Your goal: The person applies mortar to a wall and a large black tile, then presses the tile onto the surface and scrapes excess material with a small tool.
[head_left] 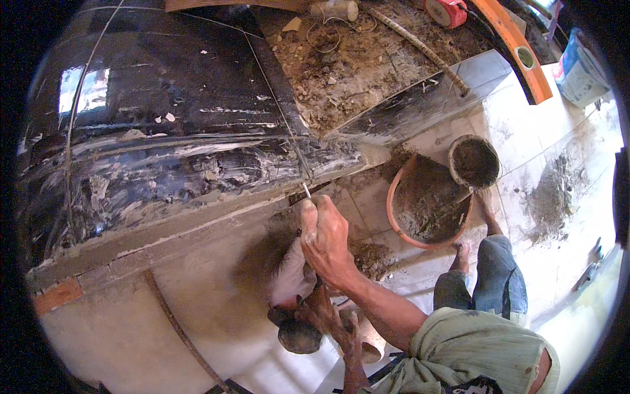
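Observation:
My right hand [321, 236] grips a thin light-coloured tool [306, 191], its tip at the mortar-smeared edge of a black tiled slab [164, 98]. My left hand [325, 315] is lower, partly behind the right forearm, beside a dark rounded thing [298, 335] and a pinkish shape [289, 276] that I cannot make out clearly; what it holds is hidden. A dull mortar strip [131, 241] runs along the slab's front edge below the tool.
A terracotta-rimmed basin [413, 230] and a mortar bucket [472, 164] stand on the tiled floor by bare feet. An orange level [539, 85], pale blue bucket [581, 69], red round object [446, 13] and rod [426, 56] lie upper right. A long bar [174, 315] lies lower left.

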### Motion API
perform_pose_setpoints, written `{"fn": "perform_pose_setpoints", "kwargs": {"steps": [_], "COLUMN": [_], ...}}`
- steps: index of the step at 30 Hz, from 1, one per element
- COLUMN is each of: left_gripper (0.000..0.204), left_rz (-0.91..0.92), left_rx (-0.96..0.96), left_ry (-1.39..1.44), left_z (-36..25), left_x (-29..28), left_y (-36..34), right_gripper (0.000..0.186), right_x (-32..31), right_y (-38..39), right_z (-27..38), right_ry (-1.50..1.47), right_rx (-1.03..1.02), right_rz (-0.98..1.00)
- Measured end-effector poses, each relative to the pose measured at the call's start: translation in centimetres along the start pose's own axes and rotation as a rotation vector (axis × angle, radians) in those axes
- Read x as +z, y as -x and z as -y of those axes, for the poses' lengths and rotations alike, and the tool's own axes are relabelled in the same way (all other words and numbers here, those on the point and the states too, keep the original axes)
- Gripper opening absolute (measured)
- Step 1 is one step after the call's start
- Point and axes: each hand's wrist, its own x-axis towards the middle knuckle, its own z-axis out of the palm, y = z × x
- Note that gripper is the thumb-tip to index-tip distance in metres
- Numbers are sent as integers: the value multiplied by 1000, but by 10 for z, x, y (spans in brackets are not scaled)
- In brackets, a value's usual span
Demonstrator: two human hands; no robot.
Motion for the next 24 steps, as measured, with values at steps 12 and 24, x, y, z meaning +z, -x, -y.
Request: {"fn": "perform_pose_setpoints", "kwargs": {"steps": [12,24], "left_gripper": [60,57], "left_rz": [-60,-64], "left_rx": [107,191], "left_ry": [17,-220], "left_z": [3,42], "left_x": [-7,-6], "left_y": [-10,44], "right_gripper": [13,7], "right_x": [27,11], "right_y": [5,0], "right_z": [-4,-5], "right_ry": [137,219], "right_rx": [19,-267], "right_rz": [-125,-30]}}
